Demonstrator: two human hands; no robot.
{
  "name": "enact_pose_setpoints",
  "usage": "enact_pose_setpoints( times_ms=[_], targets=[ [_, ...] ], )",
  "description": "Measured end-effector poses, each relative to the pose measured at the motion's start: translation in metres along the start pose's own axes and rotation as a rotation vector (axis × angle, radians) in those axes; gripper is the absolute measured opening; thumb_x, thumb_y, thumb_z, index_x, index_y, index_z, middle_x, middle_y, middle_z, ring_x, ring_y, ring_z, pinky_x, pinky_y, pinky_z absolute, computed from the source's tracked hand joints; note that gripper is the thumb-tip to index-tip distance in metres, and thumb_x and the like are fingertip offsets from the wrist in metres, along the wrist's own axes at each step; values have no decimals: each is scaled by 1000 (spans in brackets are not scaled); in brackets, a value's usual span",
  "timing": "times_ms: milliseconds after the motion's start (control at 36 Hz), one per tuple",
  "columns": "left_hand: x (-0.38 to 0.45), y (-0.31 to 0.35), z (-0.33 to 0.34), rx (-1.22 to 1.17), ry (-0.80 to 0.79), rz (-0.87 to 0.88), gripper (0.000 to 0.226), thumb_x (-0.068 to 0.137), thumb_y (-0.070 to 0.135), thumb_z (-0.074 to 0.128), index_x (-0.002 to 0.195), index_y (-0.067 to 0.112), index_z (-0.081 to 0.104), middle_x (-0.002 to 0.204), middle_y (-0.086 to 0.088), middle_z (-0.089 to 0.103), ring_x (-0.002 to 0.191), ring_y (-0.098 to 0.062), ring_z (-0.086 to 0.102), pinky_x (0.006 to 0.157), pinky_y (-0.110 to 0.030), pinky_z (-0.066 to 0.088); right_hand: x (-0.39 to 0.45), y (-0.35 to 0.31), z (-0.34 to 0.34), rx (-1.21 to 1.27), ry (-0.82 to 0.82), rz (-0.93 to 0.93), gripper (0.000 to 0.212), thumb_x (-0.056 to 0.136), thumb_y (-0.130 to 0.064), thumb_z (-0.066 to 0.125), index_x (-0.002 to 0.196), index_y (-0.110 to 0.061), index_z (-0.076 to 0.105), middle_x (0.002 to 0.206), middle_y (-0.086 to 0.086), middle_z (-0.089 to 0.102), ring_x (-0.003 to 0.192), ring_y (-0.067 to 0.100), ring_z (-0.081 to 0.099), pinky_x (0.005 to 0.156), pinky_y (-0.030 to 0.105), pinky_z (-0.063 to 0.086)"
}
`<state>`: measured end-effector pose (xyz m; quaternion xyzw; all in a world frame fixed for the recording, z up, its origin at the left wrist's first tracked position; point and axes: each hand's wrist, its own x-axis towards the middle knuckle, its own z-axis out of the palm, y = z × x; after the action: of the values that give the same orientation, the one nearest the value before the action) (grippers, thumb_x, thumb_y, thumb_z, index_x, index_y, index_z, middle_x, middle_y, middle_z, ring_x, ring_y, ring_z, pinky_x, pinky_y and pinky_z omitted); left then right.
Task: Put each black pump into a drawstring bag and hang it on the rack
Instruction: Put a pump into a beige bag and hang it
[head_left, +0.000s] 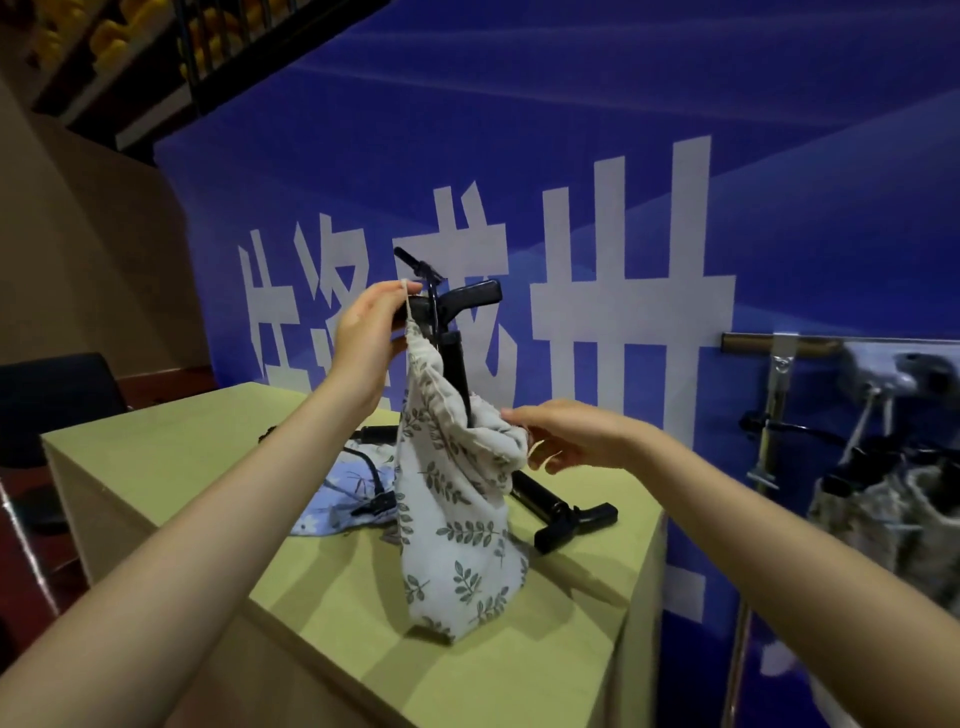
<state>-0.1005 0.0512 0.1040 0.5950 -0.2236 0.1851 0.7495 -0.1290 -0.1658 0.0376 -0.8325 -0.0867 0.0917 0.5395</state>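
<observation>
A white drawstring bag (457, 499) with a green leaf print stands upright on the yellow-green table (171, 452). A black pump (454, 332) sticks out of its mouth, its T-handle and hose above the cloth. My left hand (371, 332) pinches the bag's cord and holds the pump handle at the top left. My right hand (566, 436) pinches the bag's rim on the right side. A second black pump (561, 512) lies flat on the table behind the bag.
A blue floral bag (337, 493) and a black hose lie on the table to the left of the white bag. A metal rack (779, 400) stands at the right with filled bags (883, 499) hanging on it. A blue banner wall is behind.
</observation>
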Motion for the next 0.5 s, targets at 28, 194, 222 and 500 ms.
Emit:
enact_pose_setpoints(
  times_ms=[28,194,222,500],
  targets=[
    [-1,-1,1,27,-3,16,22,99,14,46,97,19,68,90,2,67,81,-11,63,66,-22,52,-2,2,1,66,-4,-31,39,95,-42,57,103,-4,62,82,5,62,65,11,57,57,20,45],
    [-3,-6,5,124,-1,114,21,101,15,46,100,23,66,96,6,66,83,-7,62,68,-20,52,-7,9,5,357,109,-115,27,95,-28,59,105,-4,65,82,3,61,71,11,55,65,21,49],
    [-3,-7,5,141,2,137,20,101,16,47,102,21,65,96,7,66,83,-6,62,67,-18,51,-8,10,4,390,136,-115,31,94,-28,60,110,-2,65,83,4,60,72,12,53,65,21,48],
    [1,-15,13,318,-38,280,21,99,16,51,113,15,66,109,-7,65,91,-12,61,71,-19,54,-18,39,-12,-292,722,-88,25,90,-27,63,89,-2,62,78,11,64,69,19,57,58,36,51]
  ],
)
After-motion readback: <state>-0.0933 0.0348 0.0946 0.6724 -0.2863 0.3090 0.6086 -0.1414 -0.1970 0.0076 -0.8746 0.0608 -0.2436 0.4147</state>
